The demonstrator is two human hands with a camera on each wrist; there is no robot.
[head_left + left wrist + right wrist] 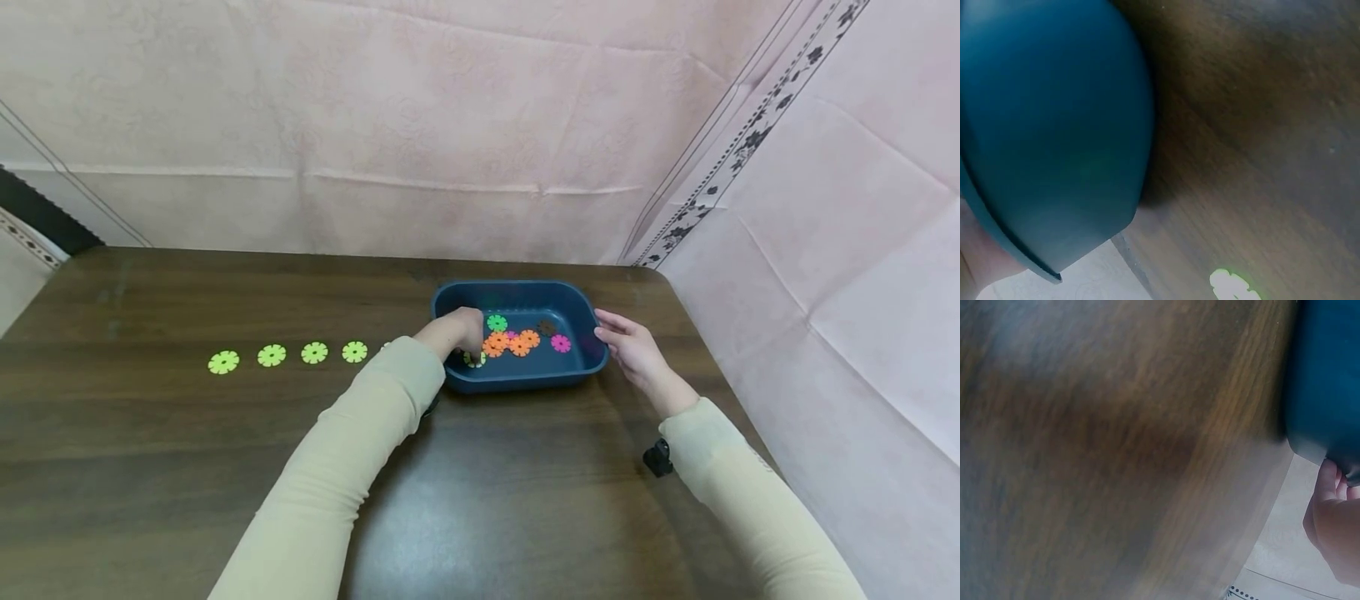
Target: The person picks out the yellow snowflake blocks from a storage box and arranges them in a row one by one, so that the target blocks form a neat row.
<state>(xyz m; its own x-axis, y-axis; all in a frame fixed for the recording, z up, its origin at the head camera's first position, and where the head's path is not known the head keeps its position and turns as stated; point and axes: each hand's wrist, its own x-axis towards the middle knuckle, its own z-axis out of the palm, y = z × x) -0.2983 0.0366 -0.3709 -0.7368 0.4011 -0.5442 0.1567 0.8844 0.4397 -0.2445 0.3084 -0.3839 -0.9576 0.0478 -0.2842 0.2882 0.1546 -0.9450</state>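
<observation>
A dark blue plastic basin (pixel 517 383) holds several flower-shaped pieces: orange (pixel 521 345), pink (pixel 560 343), green (pixel 497 322), brown (pixel 547 327) and yellow-green (pixel 474 360). My left hand (pixel 463 327) reaches over the basin's left rim, fingers pointing down at the yellow-green piece. Its fingertips are mostly hidden, so whether they pinch that piece is unclear. At the right end, my right hand (pixel 633 350) holds the basin's rim between thumb and fingers. The right wrist view has this hand (pixel 1338 519) at the basin's edge (pixel 1325 381).
Left of the basin, several yellow-green flower pieces (pixel 272 356) lie spaced in a row on the brown wooden table (pixel 225 467). One near the left sleeve (pixel 360 450) is partly covered. Pale cloth (pixel 450 125) hangs behind the table and along its right side.
</observation>
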